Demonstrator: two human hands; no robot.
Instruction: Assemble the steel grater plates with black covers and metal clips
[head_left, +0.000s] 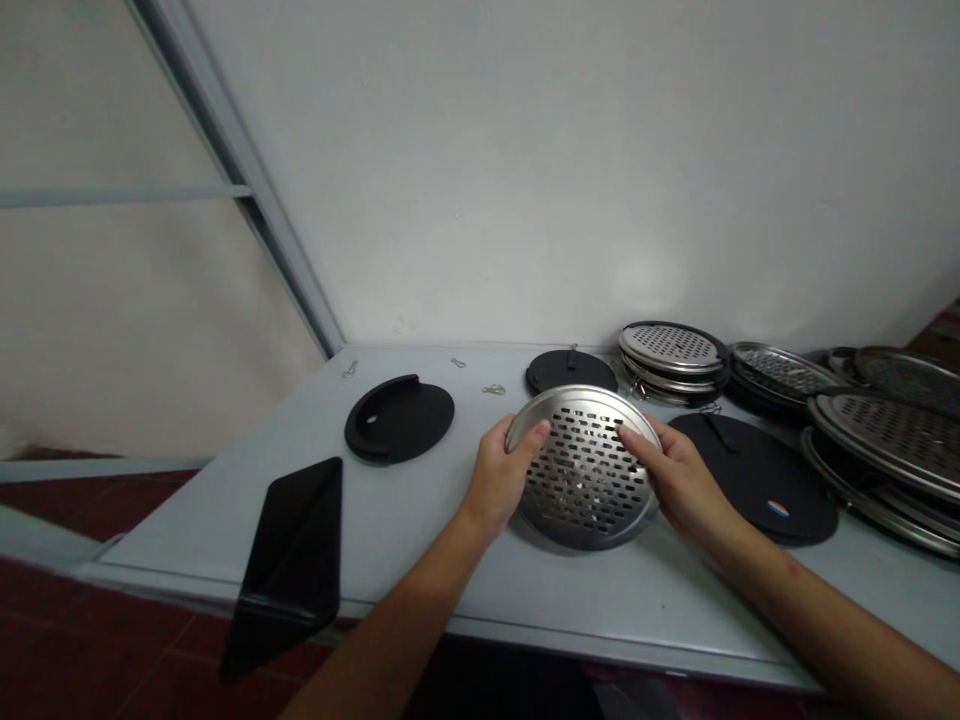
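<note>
A round silver metal disc (pixel 585 480) with rows of slotted holes is tilted up above the front part of the table. My left hand (pixel 502 465) grips its left rim, the thumb lying on the metal face. On the opposite rim, my right hand (pixel 671 465) is closed, its thumb also on the face. The fingers behind the disc are hidden. A round black piece (pixel 424 420) with a raised rim and a small hole lies left of my hands. Right behind the disc is a flat black round piece (pixel 559 370).
Stacked perforated metal discs (pixel 671 350) stand at the back right, with more discs (pixel 900 430) at the far right. A large black disc (pixel 750 475) lies beside my right forearm. A black angular object (pixel 300 550) overlaps the table's front left edge. Small metal clips (pixel 493 389) lie near the wall.
</note>
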